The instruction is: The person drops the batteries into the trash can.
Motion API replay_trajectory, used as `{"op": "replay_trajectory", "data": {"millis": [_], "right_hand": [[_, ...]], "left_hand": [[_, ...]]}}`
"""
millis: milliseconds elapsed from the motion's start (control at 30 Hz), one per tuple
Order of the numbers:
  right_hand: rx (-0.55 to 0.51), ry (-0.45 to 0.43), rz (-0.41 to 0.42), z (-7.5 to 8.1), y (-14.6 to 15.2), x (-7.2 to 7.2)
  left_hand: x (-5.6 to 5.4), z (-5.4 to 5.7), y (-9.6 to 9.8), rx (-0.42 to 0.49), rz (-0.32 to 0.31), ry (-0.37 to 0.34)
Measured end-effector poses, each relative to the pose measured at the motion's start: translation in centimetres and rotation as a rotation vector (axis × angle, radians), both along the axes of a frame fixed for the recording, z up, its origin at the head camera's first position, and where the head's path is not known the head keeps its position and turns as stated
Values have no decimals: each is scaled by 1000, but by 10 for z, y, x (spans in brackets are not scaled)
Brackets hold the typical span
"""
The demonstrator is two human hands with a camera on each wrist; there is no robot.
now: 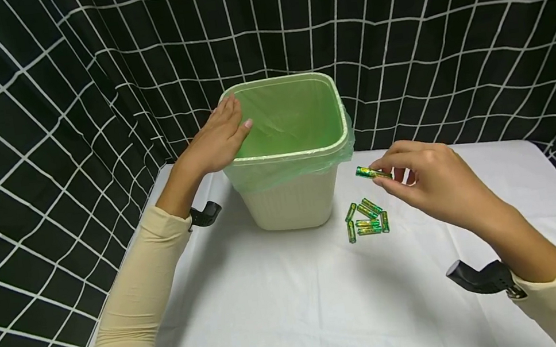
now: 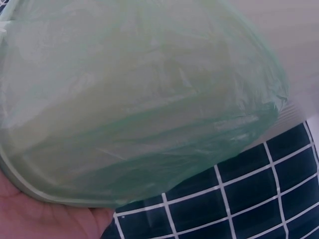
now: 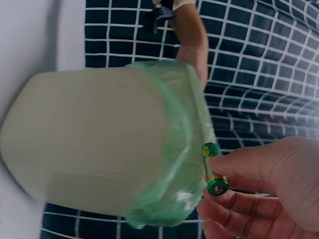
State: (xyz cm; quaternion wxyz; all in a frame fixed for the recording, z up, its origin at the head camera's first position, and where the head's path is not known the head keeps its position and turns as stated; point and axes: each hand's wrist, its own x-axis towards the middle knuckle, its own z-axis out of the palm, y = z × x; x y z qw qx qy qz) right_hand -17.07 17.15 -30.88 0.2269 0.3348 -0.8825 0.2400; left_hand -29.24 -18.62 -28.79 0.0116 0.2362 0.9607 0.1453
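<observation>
My right hand (image 1: 426, 175) pinches a green and gold battery (image 1: 367, 173) between thumb and fingers, just right of the bin and above the table. In the right wrist view the same battery (image 3: 214, 172) shows one metal end. On the left rim of a white bin (image 1: 292, 201) rests my left hand (image 1: 220, 137), its fingers straight. A thin green liner bag (image 1: 291, 108) lines the bin and folds over its rim. Several more batteries (image 1: 368, 223) lie in a loose cluster on the table, below the right hand. The left wrist view shows the liner (image 2: 149, 109) beside the palm.
A white cloth (image 1: 294, 304) covers the table. Black curtains with a white grid (image 1: 395, 26) stand close behind the bin and along the left side. A dark wrist mount (image 1: 483, 278) sticks out from the right forearm, another (image 1: 206, 213) from the left.
</observation>
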Motion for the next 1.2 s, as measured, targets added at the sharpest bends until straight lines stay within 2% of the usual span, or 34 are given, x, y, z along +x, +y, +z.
{"op": "replay_trajectory", "data": {"millis": [367, 567, 733, 867, 1067, 1200], "right_hand": [[24, 64, 76, 41, -15, -9], [-13, 75, 110, 59, -29, -21], [2, 78, 120, 72, -42, -37], [22, 74, 114, 76, -51, -51], [54, 35, 81, 68, -59, -69], [78, 27, 60, 66, -65, -81]], "left_hand": [[-2, 3, -3, 9, 5, 8], [-3, 7, -5, 26, 1, 19], [-4, 8, -6, 35, 2, 24], [-3, 8, -7, 38, 8, 24], [-1, -1, -4, 23, -11, -1], [-1, -1, -3, 30, -18, 20]]}}
